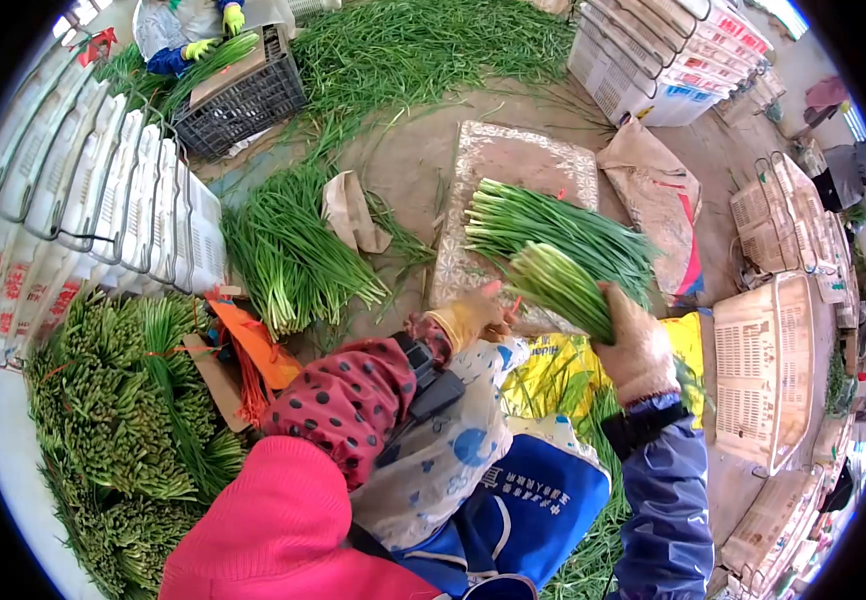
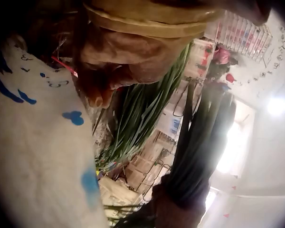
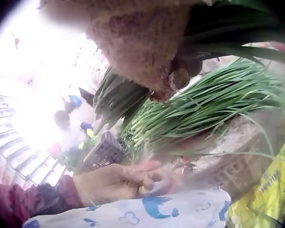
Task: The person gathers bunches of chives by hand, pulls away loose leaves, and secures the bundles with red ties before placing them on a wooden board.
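My gloved right hand (image 1: pixel 637 345) grips a bunch of garlic chives (image 1: pixel 559 283) by its dark green leaves, the pale stem ends pointing up and left. The bunch overlaps a larger heap of chives (image 1: pixel 583 230) on a board with a patterned edge (image 1: pixel 473 150). My left hand (image 1: pixel 473 310), with a yellow cuff at the wrist, is in front of the board's near edge. Its blurred fingers are curled beside a thin red tie (image 3: pixel 184 166) and seem to pinch it. A white patterned apron (image 3: pixel 133 211) covers the lap just below this hand.
Another chive heap (image 1: pixel 303 250) lies left of the board. Bundled greens (image 1: pixel 123 430) and orange-red ties (image 1: pixel 251 385) are at lower left. White crates (image 1: pixel 103 190) stand left, more crates (image 1: pixel 763 360) right. Another person in yellow gloves (image 1: pixel 203 48) works behind a black crate (image 1: pixel 243 115).
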Motion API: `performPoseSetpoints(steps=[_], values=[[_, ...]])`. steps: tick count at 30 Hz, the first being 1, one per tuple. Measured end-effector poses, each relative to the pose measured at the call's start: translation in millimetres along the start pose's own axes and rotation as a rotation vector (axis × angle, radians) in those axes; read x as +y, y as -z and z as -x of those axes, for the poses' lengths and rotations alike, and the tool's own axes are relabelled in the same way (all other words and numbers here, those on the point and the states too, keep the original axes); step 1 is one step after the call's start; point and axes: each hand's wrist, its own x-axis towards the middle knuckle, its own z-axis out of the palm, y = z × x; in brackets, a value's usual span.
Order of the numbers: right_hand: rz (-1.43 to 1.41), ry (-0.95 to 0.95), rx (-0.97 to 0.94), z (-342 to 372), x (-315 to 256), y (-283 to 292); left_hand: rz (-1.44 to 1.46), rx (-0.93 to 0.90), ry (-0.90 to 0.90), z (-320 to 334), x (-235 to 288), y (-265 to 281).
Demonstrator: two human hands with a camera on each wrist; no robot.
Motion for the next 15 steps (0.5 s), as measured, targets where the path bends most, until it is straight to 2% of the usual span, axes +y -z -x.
performPoseSetpoints(steps=[2,3,6,7,10,11,13,14,15], values=[[0.031,0.104,-0.008,-33.0,-1.6,-18.1,-0.071,-0.070,0.025,-15.6,1.6,-7.4],[0.053,0.163,0.024,-48.2,2.1,-33.3,-0.106,-0.171,0.078,-38.7,-9.5,5.4],[0.144,0.271,0.093,-84.7,15.0,-83.6,-0.014,-0.143,-0.049,-42.4,-12.5,-8.1],[0.153,0.275,0.105,-94.0,17.2,-98.8,0.028,-0.061,-0.045,-40.4,-11.2,-18.0],[0.158,0.243,0.131,-108.9,27.4,-141.6,-0.076,-0.188,0.011,-45.7,-13.1,-14.7],[0.137,0.227,0.141,-110.3,28.6,-147.0,-0.245,-0.196,0.054,-21.5,9.9,-29.9],[0.100,0.184,0.162,-109.5,25.4,-146.4,-0.517,-0.234,-0.018,-21.9,11.0,-20.9],[0.037,0.145,0.113,-107.3,24.0,-140.3,-0.654,-0.277,-0.050,-23.1,9.6,-19.1],[-0.056,0.171,0.124,-106.0,26.1,-137.6,-0.692,-0.221,-0.009,-18.5,23.6,-20.2]])
